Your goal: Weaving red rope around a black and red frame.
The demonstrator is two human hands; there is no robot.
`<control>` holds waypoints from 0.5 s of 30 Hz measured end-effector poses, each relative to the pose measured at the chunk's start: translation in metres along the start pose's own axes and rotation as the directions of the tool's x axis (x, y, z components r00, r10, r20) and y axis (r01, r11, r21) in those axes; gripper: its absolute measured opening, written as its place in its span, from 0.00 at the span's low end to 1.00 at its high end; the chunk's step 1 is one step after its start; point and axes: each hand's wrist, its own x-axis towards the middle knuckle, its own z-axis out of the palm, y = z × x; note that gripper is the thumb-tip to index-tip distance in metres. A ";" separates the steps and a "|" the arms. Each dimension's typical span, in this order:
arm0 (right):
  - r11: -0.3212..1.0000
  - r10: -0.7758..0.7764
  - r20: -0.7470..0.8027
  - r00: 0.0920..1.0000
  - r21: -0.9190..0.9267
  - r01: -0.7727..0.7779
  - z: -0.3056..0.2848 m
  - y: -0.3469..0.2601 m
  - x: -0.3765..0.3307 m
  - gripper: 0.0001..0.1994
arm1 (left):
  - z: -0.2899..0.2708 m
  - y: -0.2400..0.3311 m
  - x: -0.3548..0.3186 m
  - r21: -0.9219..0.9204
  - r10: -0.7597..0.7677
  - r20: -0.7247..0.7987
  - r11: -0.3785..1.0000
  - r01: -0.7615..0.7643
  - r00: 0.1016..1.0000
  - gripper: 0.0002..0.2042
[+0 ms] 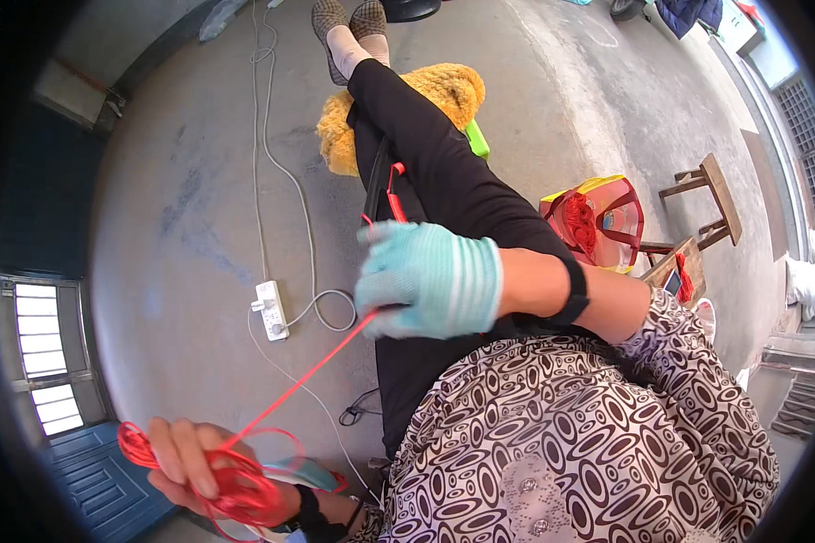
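Note:
My left hand (187, 457), its fingers bare, is closed around a loose bundle of red cord (249, 493) at the lower left. One strand of the cord runs taut up to my right hand (426, 281), which wears a light teal knit glove with white stripes. The gloved fingers are curled around the strand over my lap and a little blurred. Just beyond them, a red piece (396, 206) with a bent end lies along a dark strip between my black-trousered legs (462, 172); how it joins the strand is hidden by the glove.
A yellow fluffy cloth (448, 90) lies under my lower legs, beside a bright green object (477, 140). A white power strip (270, 310) with trailing cables sits left on the floor. To the right stand a red-and-yellow bag (620, 217) holding red cord and a wooden stool (720, 199).

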 end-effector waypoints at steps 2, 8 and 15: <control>0.601 0.299 0.247 0.922 0.701 -0.383 -0.014 -0.008 -0.023 0.07 | -0.014 0.006 0.004 0.240 0.060 -0.158 0.970 -0.021 0.986 0.08; 0.412 0.311 0.296 0.903 0.815 -0.408 -0.038 -0.024 -0.081 0.08 | -0.089 -0.066 0.015 0.512 0.040 -0.627 0.774 0.373 0.778 0.10; 0.116 0.450 0.425 0.785 0.844 -0.523 -0.043 -0.040 -0.087 0.08 | -0.069 -0.169 0.025 0.827 -0.229 -0.415 0.309 0.470 0.880 0.14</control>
